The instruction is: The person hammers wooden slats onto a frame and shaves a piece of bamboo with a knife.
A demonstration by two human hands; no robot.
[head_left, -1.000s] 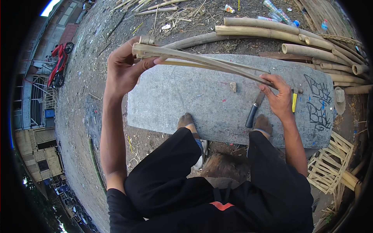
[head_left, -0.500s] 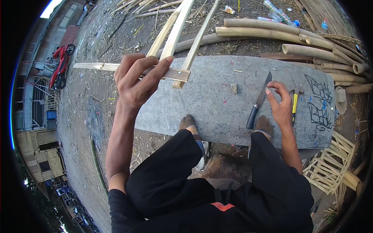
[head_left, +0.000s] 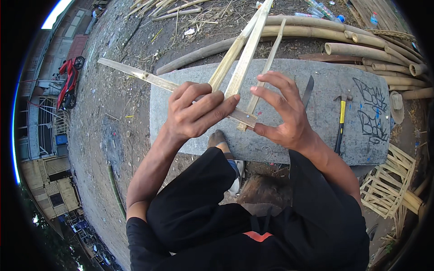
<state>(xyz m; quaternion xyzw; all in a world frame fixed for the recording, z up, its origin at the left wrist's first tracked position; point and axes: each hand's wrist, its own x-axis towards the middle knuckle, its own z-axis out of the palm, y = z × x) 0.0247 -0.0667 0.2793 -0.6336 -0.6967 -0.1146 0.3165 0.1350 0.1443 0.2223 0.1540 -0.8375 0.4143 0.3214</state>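
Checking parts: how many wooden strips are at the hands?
4: a crosspiece under the left hand, plus a left strip, middle strip and right strip pointing away. More may be hidden.

Two hands (head_left: 199, 110) (head_left: 289, 115), apparently four slats (head_left: 250, 49), one hammer (head_left: 341, 118), one knife (head_left: 308, 92)

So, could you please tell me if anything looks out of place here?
Yes, mildly: plastic bottles lie like litter beyond the bamboo poles, and black scrawled graffiti marks the grey slab. A knife also lies there, blade exposed, partly hidden behind the right hand.
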